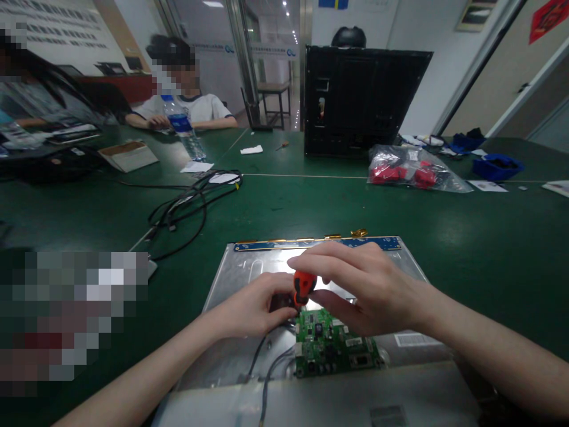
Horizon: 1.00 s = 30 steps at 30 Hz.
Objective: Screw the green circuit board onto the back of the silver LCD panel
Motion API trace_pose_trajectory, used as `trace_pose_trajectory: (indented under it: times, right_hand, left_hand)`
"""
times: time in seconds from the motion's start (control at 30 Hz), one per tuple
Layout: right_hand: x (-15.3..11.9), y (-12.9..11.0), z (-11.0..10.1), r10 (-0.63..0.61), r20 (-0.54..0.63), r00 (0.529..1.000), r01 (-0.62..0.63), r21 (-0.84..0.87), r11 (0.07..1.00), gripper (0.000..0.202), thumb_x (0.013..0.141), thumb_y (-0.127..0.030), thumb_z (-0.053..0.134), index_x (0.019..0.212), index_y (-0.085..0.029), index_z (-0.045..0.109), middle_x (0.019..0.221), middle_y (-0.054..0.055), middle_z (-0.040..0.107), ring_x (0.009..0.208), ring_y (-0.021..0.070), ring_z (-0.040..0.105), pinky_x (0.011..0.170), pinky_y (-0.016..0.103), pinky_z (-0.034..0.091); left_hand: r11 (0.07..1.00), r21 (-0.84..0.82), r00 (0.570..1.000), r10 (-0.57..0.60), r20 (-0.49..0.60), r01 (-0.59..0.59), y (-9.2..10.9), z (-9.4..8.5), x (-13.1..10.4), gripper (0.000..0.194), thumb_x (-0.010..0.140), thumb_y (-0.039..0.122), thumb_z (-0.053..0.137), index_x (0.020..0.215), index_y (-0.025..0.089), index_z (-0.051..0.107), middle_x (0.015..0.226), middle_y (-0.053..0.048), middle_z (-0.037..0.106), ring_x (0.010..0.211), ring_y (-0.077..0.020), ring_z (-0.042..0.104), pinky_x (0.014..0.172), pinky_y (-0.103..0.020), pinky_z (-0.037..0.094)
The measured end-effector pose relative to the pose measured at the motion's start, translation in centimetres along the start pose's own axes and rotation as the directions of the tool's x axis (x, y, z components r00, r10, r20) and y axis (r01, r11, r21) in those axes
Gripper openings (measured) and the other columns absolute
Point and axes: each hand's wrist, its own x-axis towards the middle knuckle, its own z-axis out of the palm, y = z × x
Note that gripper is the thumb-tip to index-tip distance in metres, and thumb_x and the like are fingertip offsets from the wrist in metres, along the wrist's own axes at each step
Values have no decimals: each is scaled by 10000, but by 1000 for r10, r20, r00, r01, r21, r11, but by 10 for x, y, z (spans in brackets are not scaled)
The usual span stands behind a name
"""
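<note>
A metal display panel (240, 267) lies on the table in front of me, with a blue strip board (320, 245) along its far edge. On it sits a green circuit board (331, 347) with grey cables at its left side. An orange and black screwdriver (304, 286) stands upright at the board's upper left corner; its tip is hidden. My right hand (364, 287) holds the screwdriver's handle between thumb and fingers. My left hand (262, 305) is closed low beside the screwdriver, fingertips near its lower end; what they grip is hidden.
Black cables (200, 201) lie left of the panel on the green table (275, 207). Beyond are a water bottle (184, 130), a black monitor (355, 101), a plastic bag with red items (413, 169) and a blue pouch (496, 167). A person (191, 107) sits across the table.
</note>
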Motion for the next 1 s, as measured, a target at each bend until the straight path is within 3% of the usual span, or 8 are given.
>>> trace_pose_trajectory:
  times: [0.3, 0.5, 0.7, 0.83, 1.0]
  right_hand:
    - [1, 1, 1, -1, -11, 1000, 0, -24, 1000, 215, 939, -265, 521, 1133, -176, 541, 987, 43, 613, 802, 120, 596, 566, 231, 441]
    - [0, 1, 0, -10, 5, 1000, 10, 14, 1000, 319, 931, -247, 523, 1230, -139, 505, 1146, 85, 624, 988, 147, 617, 648, 234, 504]
    - [-3, 2, 3, -22, 8, 1000, 22, 27, 999, 461, 890, -139, 478, 1348, -121, 429, 1308, 114, 573, 1166, 155, 571, 804, 238, 542]
    - [-2, 3, 4, -50, -29, 998, 51, 26, 998, 413, 915, -137, 454, 1326, -100, 450, 1287, 125, 589, 1186, 153, 562, 877, 252, 532]
    - [0, 2, 2, -32, -44, 999, 31, -12, 999, 349, 922, -152, 485, 1267, -106, 493, 1176, 100, 625, 1055, 139, 610, 751, 227, 538]
  left_hand:
    - [1000, -9, 1000, 6, 14, -6, 3, 0, 1, 178, 801, 146, 560, 963, 151, 634, 860, -29, 660, 719, -168, 583, 646, -257, 480]
    - [1000, 6, 1000, -9, 15, 9, 0, 1, 1, 108, 810, 154, 560, 911, 146, 598, 811, -17, 629, 691, -158, 577, 616, -245, 474]
    - [1000, 0, 1000, -17, -10, 17, 0, 0, 0, 89, 809, 179, 587, 893, 155, 605, 846, -39, 651, 794, -206, 606, 697, -291, 508]
    - [1000, 21, 1000, -9, -22, 10, 1, 0, 0, 85, 789, 175, 605, 872, 161, 621, 846, -43, 667, 810, -220, 613, 729, -313, 509]
    - [1000, 4, 1000, -18, -18, 18, 0, 2, 0, 111, 795, 170, 596, 904, 158, 616, 842, -31, 663, 744, -191, 608, 658, -267, 496]
